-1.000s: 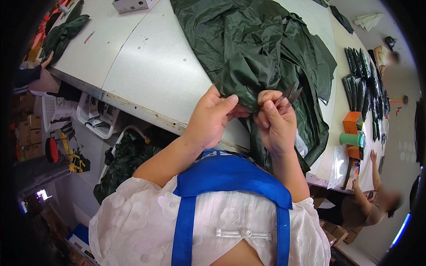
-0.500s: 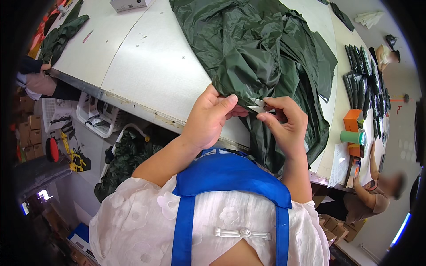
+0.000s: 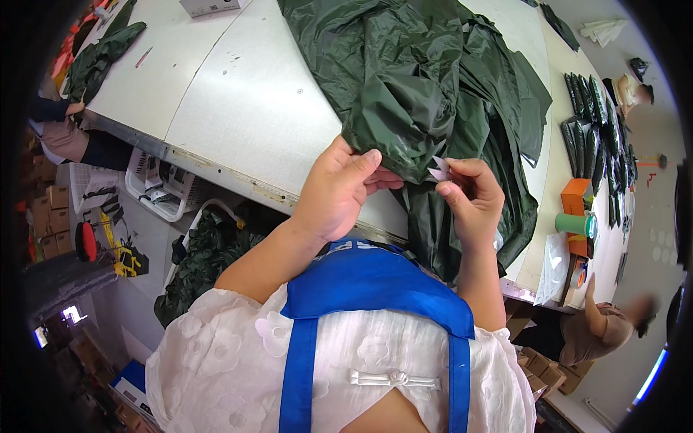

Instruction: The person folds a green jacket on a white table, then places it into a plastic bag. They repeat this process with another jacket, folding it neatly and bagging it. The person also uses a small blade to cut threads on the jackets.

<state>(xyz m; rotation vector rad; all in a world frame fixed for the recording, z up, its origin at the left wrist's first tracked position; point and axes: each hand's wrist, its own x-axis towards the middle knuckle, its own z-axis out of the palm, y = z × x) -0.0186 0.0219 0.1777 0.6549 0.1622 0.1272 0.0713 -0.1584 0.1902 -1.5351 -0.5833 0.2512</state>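
A pale worktable (image 3: 238, 108) stretches away from a person in a blue apron (image 3: 375, 285), its near edge running just beyond the apron's top. Over its middle and right spreads the largest thing in hand, a crumpled, glossy sheet of dark green fabric (image 3: 411, 94), its near folds gathered toward the person and some hanging past the table's edge. Below the table, to the left, a dark green heap (image 3: 209, 263) fills a container; on the far right lie rows of slim dark packages (image 3: 585, 144). The left hand (image 3: 336, 187) grips the fabric's near edge between thumb and fingers, placed much as it was a moment earlier. The right hand (image 3: 478, 198) is closed around a pair of small snips (image 3: 439, 171), the smallest item here. That is where the change lies — half a second ago the blades reached left along the held edge; now they have drawn back to the right, spread apart, beside the corner of the fold. The shift appears to leave the edge pinched by the left hand alone — whether the blades touch cloth cannot be told.
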